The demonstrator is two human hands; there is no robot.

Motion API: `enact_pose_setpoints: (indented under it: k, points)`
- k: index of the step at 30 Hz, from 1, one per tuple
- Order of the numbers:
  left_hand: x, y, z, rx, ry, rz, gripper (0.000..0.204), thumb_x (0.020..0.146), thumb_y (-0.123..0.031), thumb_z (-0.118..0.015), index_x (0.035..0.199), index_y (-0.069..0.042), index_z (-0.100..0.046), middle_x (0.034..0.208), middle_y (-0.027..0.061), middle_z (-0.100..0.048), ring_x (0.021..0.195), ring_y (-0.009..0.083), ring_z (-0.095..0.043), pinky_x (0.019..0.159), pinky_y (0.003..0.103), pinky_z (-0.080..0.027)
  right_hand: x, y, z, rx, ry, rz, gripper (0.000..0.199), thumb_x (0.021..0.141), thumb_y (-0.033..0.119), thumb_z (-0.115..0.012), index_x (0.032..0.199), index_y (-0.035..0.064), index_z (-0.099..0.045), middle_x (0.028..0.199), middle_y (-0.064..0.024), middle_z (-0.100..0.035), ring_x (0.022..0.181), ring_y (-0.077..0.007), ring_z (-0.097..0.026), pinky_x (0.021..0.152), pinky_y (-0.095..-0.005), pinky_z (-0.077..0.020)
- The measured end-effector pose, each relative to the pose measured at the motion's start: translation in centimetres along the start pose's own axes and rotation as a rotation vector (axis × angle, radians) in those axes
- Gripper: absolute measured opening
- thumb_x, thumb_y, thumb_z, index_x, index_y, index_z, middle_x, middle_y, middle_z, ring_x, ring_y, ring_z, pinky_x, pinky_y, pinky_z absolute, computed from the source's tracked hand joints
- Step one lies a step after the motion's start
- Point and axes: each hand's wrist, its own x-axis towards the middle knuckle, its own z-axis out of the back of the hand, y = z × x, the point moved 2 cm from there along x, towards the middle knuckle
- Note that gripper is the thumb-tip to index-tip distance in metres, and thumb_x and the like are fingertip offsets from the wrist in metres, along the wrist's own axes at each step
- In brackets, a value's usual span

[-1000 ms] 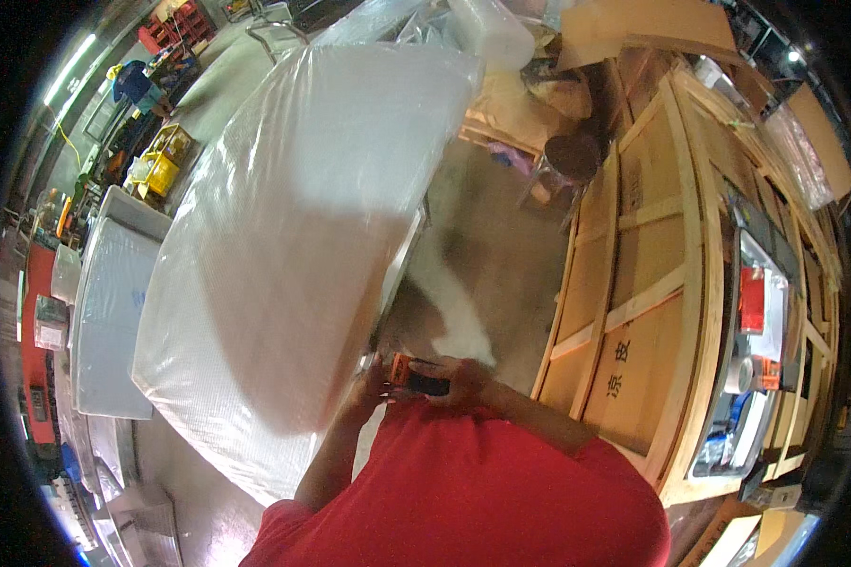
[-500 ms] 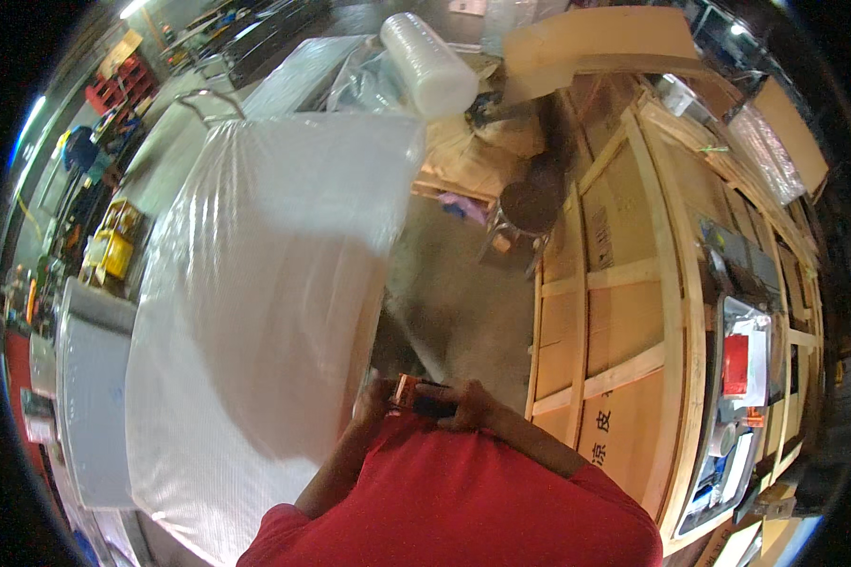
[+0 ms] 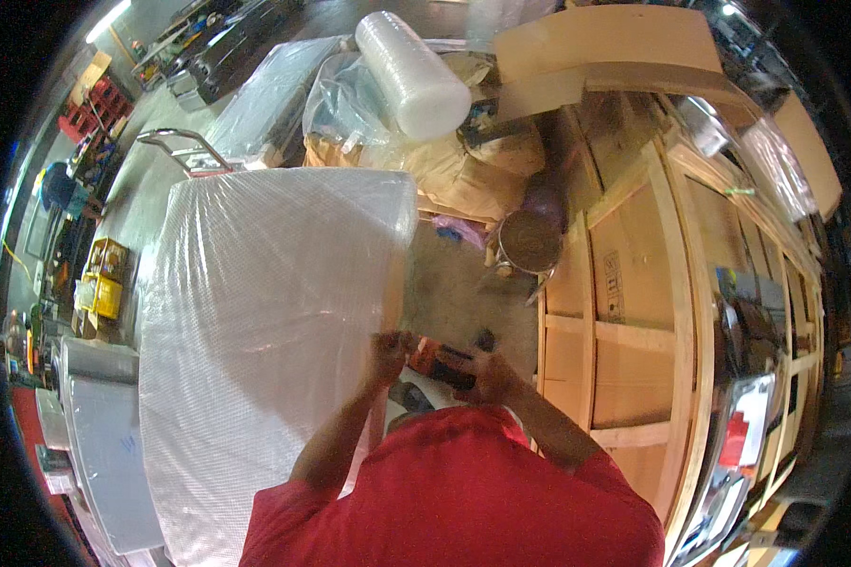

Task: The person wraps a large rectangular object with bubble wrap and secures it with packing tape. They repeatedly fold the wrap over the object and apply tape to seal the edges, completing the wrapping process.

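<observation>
An orange-and-black hand-sized object [image 3: 442, 363] is held in front of my red shirt, spanning the gap between my two hands; its exact kind is too blurred to make out. My left hand [image 3: 390, 359] is closed at its orange end, close to the edge of the large wrapped panel. At the black end, my right hand [image 3: 493, 377] closes round it, with the fingers partly hidden. To the left lies the big flat bundle [image 3: 274, 283], covered in bubble wrap and clear film.
A wooden crate with cardboard panels [image 3: 633, 373] stands at right, bearing a tray of small items [image 3: 733, 472]. Ahead are a round stool [image 3: 528, 240], a bubble wrap roll [image 3: 413, 76] and a hand truck handle [image 3: 184, 146]. Another person [image 3: 64, 192] is at far left.
My hands have moved forward, away from my body, with the orange-and-black object, and more of its orange end shows. The view has shifted, bringing the hand truck handle out more fully.
</observation>
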Motion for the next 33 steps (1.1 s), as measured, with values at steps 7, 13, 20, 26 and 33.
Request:
enact_pose_setpoints:
  k: [7, 13, 20, 26, 33]
  points:
    - [10.9, -4.7, 6.2, 0.476, -0.474, 0.258, 0.021, 0.087, -0.023, -0.062, 0.102, -0.014, -0.074, 0.09, 0.0088, -0.073, 0.091, 0.0303, -0.07, 0.083, 0.042, -0.052, 12.1, -11.0, 3.9, -0.158, 0.143, 0.137, 0.08, 0.073, 0.032, -0.074, 0.147, 0.0335, -0.045, 0.121, -0.0232, -0.062, 0.091, -0.042, -0.067, 0.076, -0.0491, -0.0565]
    - [13.2, -2.2, 4.9, 1.096, -0.822, 0.371, 0.05, 0.088, -0.033, -0.065, 0.138, -0.028, -0.057, 0.138, 0.0156, -0.053, 0.127, 0.0319, -0.048, 0.111, 0.051, -0.028, 16.0, -17.9, -1.3, 0.123, 0.306, 0.161, 0.077, 0.076, 0.034, -0.07, 0.148, 0.0282, -0.044, 0.126, -0.022, -0.061, 0.098, -0.0402, -0.066, 0.082, -0.0514, -0.0544]
    - [12.1, -1.7, 3.3, 1.068, -0.741, 0.081, 0.056, 0.087, -0.018, -0.066, 0.141, -0.017, -0.052, 0.126, 0.0189, -0.057, 0.119, 0.0373, -0.052, 0.101, 0.048, -0.04, 15.2, -24.5, -3.5, -0.14, 0.71, -0.002, 0.079, 0.081, 0.055, -0.067, 0.151, 0.0317, -0.038, 0.141, -0.0178, -0.052, 0.118, -0.0397, -0.058, 0.097, -0.0569, -0.0455]
    - [11.1, -1.4, -8.0, 0.375, -0.121, 0.386, 0.051, 0.096, -0.028, -0.056, 0.139, -0.004, -0.045, 0.125, 0.027, -0.059, 0.121, 0.0447, -0.054, 0.103, 0.048, -0.042, 17.4, -23.8, -4.3, 0.02, 0.636, 0.036, 0.077, 0.081, 0.061, -0.064, 0.15, 0.0352, -0.04, 0.128, -0.0222, -0.055, 0.109, -0.0419, -0.06, 0.091, -0.0583, -0.0461]
    - [12.0, 10.2, -7.9, 0.396, -0.165, 0.818, 0.052, 0.097, -0.034, -0.053, 0.138, -0.003, -0.042, 0.121, 0.0259, -0.06, 0.117, 0.0412, -0.057, 0.095, 0.048, -0.047, 20.0, -23.0, -6.5, -0.087, 0.768, 0.114, 0.071, 0.083, 0.043, -0.065, 0.148, 0.0334, -0.04, 0.111, -0.0216, -0.062, 0.096, -0.0401, -0.065, 0.08, -0.0532, -0.0516]
